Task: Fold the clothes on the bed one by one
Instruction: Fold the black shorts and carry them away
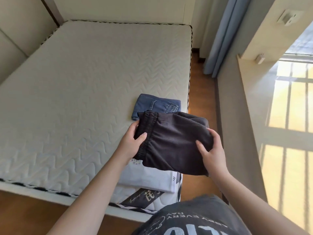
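Observation:
A folded black pair of shorts (171, 141) with an elastic waistband is held in the air above the bed's near right corner. My left hand (132, 143) grips its waistband end, thumb on top. My right hand (211, 148) clasps the opposite end. Just beyond it, a folded blue denim garment (157, 104) lies on the white quilted mattress (84, 82). Under the shorts a folded white garment (149, 177) rests at the mattress corner, partly hidden by them.
The bed's right edge borders a strip of wooden floor (199, 92), then a low wall beneath a sunlit window (288, 107). A blue curtain (221, 34) hangs at the far right. A padded headboard (15, 48) runs along the left.

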Action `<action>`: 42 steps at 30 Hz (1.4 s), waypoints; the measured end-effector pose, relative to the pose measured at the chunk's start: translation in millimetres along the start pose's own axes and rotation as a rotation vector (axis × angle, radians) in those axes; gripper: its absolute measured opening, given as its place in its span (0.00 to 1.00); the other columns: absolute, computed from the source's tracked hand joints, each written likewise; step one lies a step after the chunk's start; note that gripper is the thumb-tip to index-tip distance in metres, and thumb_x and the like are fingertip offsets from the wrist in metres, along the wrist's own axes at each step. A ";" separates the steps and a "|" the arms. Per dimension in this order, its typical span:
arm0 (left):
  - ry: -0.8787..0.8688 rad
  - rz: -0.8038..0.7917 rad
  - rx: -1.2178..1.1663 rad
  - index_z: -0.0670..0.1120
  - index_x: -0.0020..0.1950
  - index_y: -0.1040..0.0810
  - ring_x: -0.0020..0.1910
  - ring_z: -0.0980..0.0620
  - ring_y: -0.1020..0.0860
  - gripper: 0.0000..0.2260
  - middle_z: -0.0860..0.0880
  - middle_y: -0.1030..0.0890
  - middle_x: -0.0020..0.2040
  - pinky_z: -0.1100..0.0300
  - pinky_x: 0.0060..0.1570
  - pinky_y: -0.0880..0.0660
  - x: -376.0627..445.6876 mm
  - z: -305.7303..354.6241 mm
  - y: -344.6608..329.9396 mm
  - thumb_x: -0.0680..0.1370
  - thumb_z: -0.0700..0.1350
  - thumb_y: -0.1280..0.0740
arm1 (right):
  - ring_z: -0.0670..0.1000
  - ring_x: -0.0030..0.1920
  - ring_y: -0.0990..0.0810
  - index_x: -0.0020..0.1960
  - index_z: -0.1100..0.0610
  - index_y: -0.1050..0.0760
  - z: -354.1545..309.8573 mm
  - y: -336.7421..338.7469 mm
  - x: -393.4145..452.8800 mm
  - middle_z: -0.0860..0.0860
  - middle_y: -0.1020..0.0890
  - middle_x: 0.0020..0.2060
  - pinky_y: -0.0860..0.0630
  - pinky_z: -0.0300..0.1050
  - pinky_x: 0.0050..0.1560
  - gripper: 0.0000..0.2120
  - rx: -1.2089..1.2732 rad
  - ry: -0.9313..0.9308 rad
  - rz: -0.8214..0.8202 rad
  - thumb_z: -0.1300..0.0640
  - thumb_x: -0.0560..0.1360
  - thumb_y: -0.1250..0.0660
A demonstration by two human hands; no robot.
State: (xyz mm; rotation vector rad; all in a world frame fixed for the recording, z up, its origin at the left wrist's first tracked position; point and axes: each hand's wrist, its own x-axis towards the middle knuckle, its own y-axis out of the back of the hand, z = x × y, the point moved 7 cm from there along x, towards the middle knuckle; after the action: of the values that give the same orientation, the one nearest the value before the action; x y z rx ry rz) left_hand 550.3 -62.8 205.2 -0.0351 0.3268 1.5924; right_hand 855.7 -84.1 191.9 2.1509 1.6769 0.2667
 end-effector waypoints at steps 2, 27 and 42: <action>0.002 -0.018 -0.005 0.59 0.69 0.31 0.62 0.62 0.24 0.21 0.60 0.22 0.63 0.58 0.66 0.30 14.0 -3.4 16.8 0.80 0.39 0.35 | 0.23 0.52 0.30 0.65 0.34 0.35 -6.4 -17.4 3.9 0.22 0.28 0.52 0.34 0.29 0.50 0.24 -0.001 -0.013 -0.005 0.48 0.74 0.29; 0.283 -0.010 0.133 0.45 0.76 0.37 0.66 0.59 0.27 0.26 0.50 0.28 0.71 0.77 0.57 0.32 349.4 -151.4 25.5 0.80 0.33 0.37 | 0.26 0.52 0.27 0.61 0.36 0.36 109.6 -203.9 284.1 0.30 0.27 0.52 0.31 0.29 0.47 0.21 -0.038 -0.246 -0.282 0.54 0.77 0.31; 0.607 -0.016 0.274 0.59 0.79 0.55 0.72 0.47 0.33 0.50 0.49 0.36 0.77 0.50 0.67 0.33 463.6 -270.7 32.3 0.69 0.60 0.24 | 0.44 0.56 0.22 0.63 0.44 0.33 205.9 -285.7 375.6 0.42 0.24 0.59 0.23 0.42 0.53 0.25 0.150 -0.522 -0.209 0.45 0.71 0.25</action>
State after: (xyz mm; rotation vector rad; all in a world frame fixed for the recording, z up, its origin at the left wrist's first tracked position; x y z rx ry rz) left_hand 445.0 326.0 -151.1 -0.3125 1.0103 1.4814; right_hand 781.1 294.5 -148.8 1.8977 1.6196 -0.4563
